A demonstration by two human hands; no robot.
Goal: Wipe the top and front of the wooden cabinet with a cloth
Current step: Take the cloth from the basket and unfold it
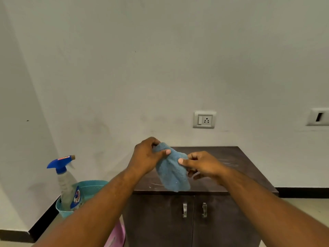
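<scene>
- Basket (92,188), at 8 o'clock in the view, on the floor just left of the cabinet: teal, perforated wall. It holds one spray bottle (68,184), upright, blue trigger head, clear body with what looks like little liquid. Other contents cannot be seen.
- Pink item (116,236), at 6 o'clock, between basket and cabinet: mostly hidden by the left forearm; what it is cannot be told.
- Left hand (147,157): closed on the upper end of the cloth, thumb pressed on its face.
- Cloth (171,169): blue, bunched, held in the air over the cabinet's front left part; its lower end hangs near the front edge. Contact with the top cannot be confirmed.
- Right hand (201,164): pinching the cloth's right side between thumb and fingers.
- Cabinet (222,207), dark wood, at 5 o'clock, against the wall: pale smears and specks show on the top; doors shut.
- Progress, judged: the cloth is being gathered or refolded, not wiping. The top seems unfinished; the front appears untouched. Most of the work remains.
</scene>
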